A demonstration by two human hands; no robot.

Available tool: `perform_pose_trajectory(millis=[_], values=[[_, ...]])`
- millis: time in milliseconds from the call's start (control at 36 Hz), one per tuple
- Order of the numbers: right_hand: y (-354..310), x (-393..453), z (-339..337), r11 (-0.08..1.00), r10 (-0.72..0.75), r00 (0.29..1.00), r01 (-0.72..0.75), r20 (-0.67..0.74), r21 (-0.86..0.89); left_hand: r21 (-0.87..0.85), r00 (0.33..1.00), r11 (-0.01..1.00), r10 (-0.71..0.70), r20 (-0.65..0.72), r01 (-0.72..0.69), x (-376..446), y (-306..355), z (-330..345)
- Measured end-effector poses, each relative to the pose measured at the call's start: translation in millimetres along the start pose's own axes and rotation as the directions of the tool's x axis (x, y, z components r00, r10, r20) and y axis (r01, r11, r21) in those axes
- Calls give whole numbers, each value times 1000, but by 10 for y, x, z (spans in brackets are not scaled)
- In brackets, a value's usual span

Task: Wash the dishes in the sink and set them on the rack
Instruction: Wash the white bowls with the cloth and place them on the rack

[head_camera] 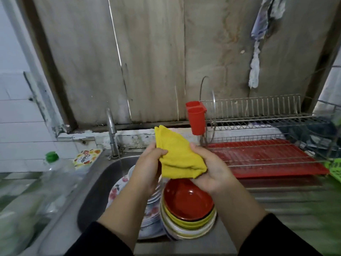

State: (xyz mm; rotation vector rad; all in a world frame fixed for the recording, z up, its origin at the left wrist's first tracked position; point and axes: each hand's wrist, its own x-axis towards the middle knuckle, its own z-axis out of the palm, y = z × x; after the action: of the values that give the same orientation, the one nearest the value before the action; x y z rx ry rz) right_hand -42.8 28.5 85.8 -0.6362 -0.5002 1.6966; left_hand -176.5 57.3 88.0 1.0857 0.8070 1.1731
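Both hands are raised above the sink, close together, each clamped on the same folded yellow cloth (180,154). The left hand (148,169) pinches the cloth's left edge, thumb over the fabric. The right hand (212,172) cups its lower right corner, fingers curled beneath. The cloth's long axis runs from upper left to lower right between the hands.

The dishes lie directly below the hands, in the right half of the sink (96,187). A stack of bowls (188,218), topped by a red bowl (188,199), stands against the sink's right edge, under the right hand, which is the nearer one. Patterned plates (118,189) lean at the stack's left side, under the left hand. Water runs from the tap (112,133) at the sink's rear edge onto the plates.

The rack (258,137) stands on the worktop to the right of the sink, at the rear, over a red drip tray (267,163). A red cutlery holder (196,118) hangs at its left end. No washed dish is visible in its slots. Judgement: washing has not begun; the coming move is downward, and transfers thereafter go rightward.

A clear bottle with a green cap (52,156) stands at the sink's left edge.
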Motion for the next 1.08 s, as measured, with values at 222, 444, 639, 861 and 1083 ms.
perform_pose_trajectory(millis=[222, 444, 639, 861, 1083], values=[[423, 358, 246, 989, 36, 995, -22, -98, 145, 193, 991, 981, -35, 130, 9, 284, 55, -624], [589, 563, 319, 981, -114, 960, 150, -257, 126, 765, 969, 600, -77, -235, 234, 729, -248, -1337], [790, 613, 313, 967, -157, 916, 219, -369, 134, 932, 940, 251, -285, -186, 260, 798, -464, -1530], [771, 663, 276, 957, -173, 901, 249, -397, 149, 850, 950, 453, -267, -161, 271, 877, -523, -1584], [530, 736, 289, 943, -217, 919, 285, -328, 174, 663, 941, 671, -290, -176, 331, 1077, -298, -1503]])
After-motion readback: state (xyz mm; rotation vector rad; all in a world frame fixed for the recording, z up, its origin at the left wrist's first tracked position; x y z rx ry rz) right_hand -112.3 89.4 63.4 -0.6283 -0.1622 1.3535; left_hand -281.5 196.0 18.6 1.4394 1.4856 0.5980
